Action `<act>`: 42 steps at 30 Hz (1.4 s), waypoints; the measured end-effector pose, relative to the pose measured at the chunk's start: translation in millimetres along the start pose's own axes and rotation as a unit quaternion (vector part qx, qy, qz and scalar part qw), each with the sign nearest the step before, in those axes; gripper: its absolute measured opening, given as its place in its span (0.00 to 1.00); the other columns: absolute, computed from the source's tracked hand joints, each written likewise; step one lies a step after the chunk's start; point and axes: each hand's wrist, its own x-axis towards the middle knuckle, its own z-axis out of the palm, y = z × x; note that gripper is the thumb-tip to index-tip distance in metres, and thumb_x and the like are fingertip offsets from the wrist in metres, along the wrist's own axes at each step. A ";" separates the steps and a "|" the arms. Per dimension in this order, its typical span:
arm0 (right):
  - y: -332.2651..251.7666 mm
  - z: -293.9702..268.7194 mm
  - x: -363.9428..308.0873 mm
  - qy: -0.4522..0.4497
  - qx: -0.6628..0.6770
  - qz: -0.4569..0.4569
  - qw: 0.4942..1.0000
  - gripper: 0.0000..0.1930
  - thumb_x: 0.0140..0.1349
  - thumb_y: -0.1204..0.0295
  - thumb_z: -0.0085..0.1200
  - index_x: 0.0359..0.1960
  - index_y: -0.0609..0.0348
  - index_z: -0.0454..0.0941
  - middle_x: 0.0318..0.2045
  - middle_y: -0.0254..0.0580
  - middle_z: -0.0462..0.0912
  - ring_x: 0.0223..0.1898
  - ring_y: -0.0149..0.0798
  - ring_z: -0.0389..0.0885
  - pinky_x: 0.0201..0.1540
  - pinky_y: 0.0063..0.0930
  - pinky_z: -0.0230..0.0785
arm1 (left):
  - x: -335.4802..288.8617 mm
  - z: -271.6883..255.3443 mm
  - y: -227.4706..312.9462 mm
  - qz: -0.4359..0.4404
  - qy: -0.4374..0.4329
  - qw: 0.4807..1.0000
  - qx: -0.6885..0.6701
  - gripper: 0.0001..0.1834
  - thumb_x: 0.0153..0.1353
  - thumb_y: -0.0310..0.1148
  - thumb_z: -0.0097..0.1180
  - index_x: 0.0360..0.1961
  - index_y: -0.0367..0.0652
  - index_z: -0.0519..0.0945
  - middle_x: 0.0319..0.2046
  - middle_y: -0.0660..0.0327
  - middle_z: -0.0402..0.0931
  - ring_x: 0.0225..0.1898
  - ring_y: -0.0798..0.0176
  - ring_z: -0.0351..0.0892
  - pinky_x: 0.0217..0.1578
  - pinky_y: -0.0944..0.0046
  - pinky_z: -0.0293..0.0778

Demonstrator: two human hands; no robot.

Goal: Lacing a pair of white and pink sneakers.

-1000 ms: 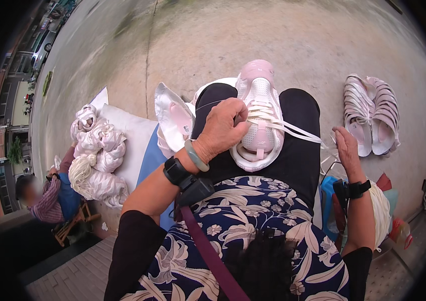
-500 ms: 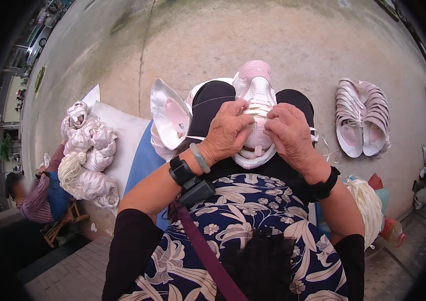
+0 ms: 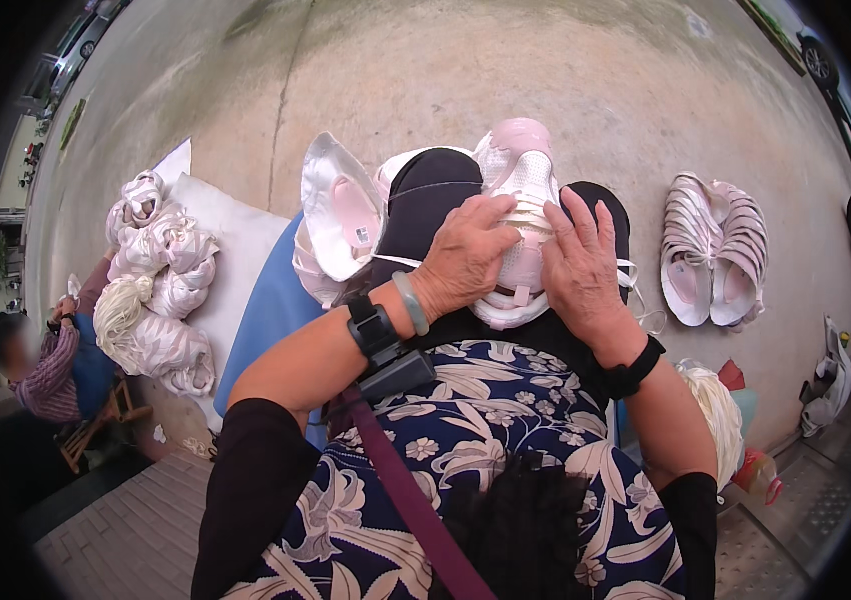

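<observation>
A pink-and-white shoe [image 3: 520, 172] is held in the lap, directly under the fingers of both hands, its toe pointed away and its heel collar nearest the body. Its white laces [image 3: 527, 216] are laid in rows across the tongue, between the two sets of fingertips. The fingers of the left hand [image 3: 467, 245] are bent, with thumb and forefinger brought near each other at the left lace edge; whether a lace is pinched there cannot be told. The fingers of the right hand [image 3: 585, 272] are spread loosely and set along the shoe's right side, with nothing seen to be gripped. Just right of these fingers, a loose lace end [image 3: 657, 318] is left looped. To the left of the left fingers, a second pale shoe [image 3: 350, 215] is propped beside the knee, its pink insole exposed. Well to the right of the right fingers, a pair of strappy pink-and-white uppers [image 3: 748, 240] is set on the concrete ground [image 3: 585, 80]. Farther left, bundled pink-and-white pieces [image 3: 177, 268] are piled on a white sheet [image 3: 235, 235], and below and right of the right fingers, a cream hank of laces [image 3: 711, 405] is seen.
</observation>
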 end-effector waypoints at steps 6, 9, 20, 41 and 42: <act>-1.3 10.1 0.7 0.054 0.091 0.059 0.993 0.04 0.47 0.77 0.50 0.23 0.66 0.73 0.47 0.52 0.72 0.57 0.53 0.65 0.58 0.53 0.54 | -1.7 -1.1 -1.5 -0.006 0.000 1.000 -0.002 0.12 0.45 0.19 0.52 0.34 0.36 0.77 0.47 0.48 0.71 0.50 0.45 0.69 0.52 0.55 0.66; -0.5 13.3 1.3 0.059 0.114 0.066 0.989 0.03 0.47 0.78 0.51 0.24 0.65 0.73 0.47 0.51 0.72 0.56 0.54 0.66 0.55 0.50 0.57 | -1.3 -1.9 -1.6 0.003 0.002 1.000 0.006 0.12 0.44 0.18 0.51 0.34 0.36 0.77 0.48 0.48 0.71 0.50 0.46 0.69 0.53 0.55 0.65; 6.7 0.3 10.1 -0.012 0.106 0.042 0.993 0.07 0.48 0.74 0.55 0.30 0.60 0.75 0.45 0.47 0.73 0.56 0.48 0.65 0.60 0.56 0.48 | -1.8 4.8 -1.6 0.004 0.001 0.999 0.047 0.16 0.41 0.17 0.48 0.35 0.33 0.76 0.50 0.49 0.70 0.51 0.46 0.68 0.52 0.56 0.66; 10.7 8.2 9.4 -0.030 0.190 0.120 0.974 0.07 0.48 0.77 0.48 0.31 0.60 0.73 0.46 0.49 0.72 0.51 0.48 0.70 0.56 0.60 0.54 | 9.9 14.3 0.6 -0.064 -0.003 0.998 -0.017 0.04 0.53 0.25 0.52 0.31 0.36 0.72 0.53 0.48 0.66 0.55 0.45 0.63 0.55 0.52 0.57; 11.0 8.4 8.9 -0.027 0.189 0.122 0.974 0.07 0.48 0.77 0.48 0.31 0.60 0.73 0.46 0.49 0.72 0.51 0.48 0.70 0.56 0.60 0.54 | 11.4 12.7 1.0 -0.068 0.001 0.998 -0.019 0.04 0.54 0.25 0.51 0.30 0.36 0.72 0.53 0.47 0.66 0.55 0.44 0.63 0.56 0.52 0.57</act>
